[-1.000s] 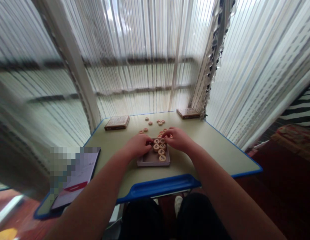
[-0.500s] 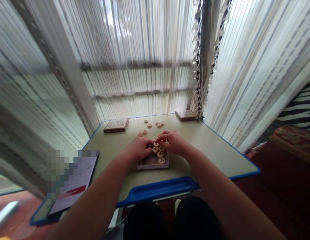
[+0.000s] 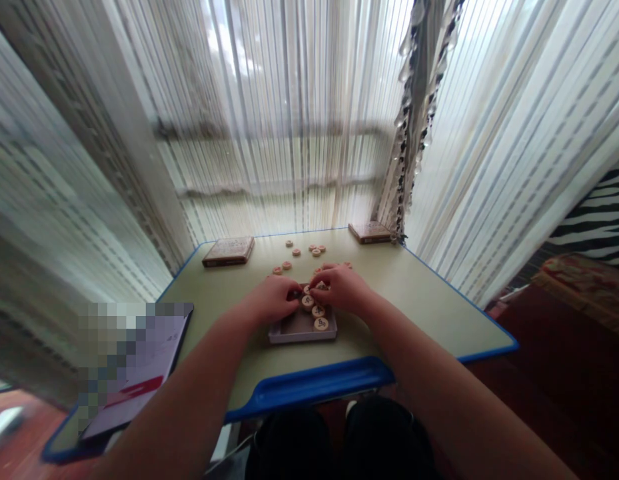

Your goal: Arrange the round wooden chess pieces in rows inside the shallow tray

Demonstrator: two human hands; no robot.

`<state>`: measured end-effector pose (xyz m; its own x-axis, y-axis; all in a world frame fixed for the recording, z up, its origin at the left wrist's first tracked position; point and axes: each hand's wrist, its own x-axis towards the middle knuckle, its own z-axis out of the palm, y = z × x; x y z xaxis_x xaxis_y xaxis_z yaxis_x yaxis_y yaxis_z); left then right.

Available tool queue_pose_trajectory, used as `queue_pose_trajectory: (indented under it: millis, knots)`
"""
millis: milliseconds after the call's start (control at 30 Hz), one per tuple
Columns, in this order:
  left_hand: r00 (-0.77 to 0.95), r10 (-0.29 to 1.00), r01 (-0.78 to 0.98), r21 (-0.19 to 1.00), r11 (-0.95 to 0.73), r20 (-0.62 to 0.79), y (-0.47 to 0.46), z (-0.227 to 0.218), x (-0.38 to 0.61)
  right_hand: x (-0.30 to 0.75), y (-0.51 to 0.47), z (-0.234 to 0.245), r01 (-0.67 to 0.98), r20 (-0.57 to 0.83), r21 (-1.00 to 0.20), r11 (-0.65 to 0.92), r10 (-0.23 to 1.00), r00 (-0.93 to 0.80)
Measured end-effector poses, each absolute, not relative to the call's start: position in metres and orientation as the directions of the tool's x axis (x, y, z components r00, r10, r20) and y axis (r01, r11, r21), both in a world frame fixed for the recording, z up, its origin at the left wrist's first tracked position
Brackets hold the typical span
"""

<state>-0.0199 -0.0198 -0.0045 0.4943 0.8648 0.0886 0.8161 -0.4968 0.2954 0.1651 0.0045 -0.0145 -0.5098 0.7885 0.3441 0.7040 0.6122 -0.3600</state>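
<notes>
Pale striped curtains (image 3: 269, 100) hang behind a cream table (image 3: 409, 307) with a blue rim and a blue trough along its near edge. A tablet (image 3: 144, 377), partly blurred out, lies at the table's near left. A shallow tray (image 3: 292, 338) sits in the middle, just beyond the trough and between the person's 2 hands. 2 flat brown boxes (image 3: 229, 251) lie at the far corners, 1 on each side.

The left hand (image 3: 276, 298) reaches over the tray's left side, fingers bent toward the thumb; whether they pinch anything, I cannot tell. The right hand (image 3: 345, 288) comes over the far right part, its fingertips at the pieces there; whether it grips 1 is hidden.

Smallest are the round pieces. In the tray, those with dark characters (image 3: 321, 325) run down the right side to the near right corner. Beyond it, red-marked pieces (image 3: 286, 265) lie loose: 2 past the left hand, 5 near the far edge, and a few partly covered by the right hand.
</notes>
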Motion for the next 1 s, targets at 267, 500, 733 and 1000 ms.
queue_pose_trajectory:
  millis: [267,500,733,1000]
  knots:
    - [0.492,0.870,0.799,0.407,-0.443,-0.019,-0.0205,-0.0014,-0.0242,0.1648,0.0053,-0.0123,0.693,0.378,-0.377,0.615,0.785,-0.491]
    - [0.531,0.847,0.781,0.379,-0.496,0.014,-0.0191,-0.0039,-0.0247,0.1636,0.0063,-0.0148,0.702,0.372,-0.341,0.626,0.775,-0.511]
    - [0.540,0.841,0.779,0.355,-0.517,0.040,-0.0188,-0.0055,-0.0250,0.1641,0.0092,-0.0157,0.681,0.409,-0.370,0.632,0.769,-0.491]
    - [0.546,0.837,0.768,0.375,-0.519,0.039,-0.0179,-0.0048,-0.0241,0.1656,0.0135,-0.0184,0.666,0.428,-0.390,0.636,0.765,-0.481]
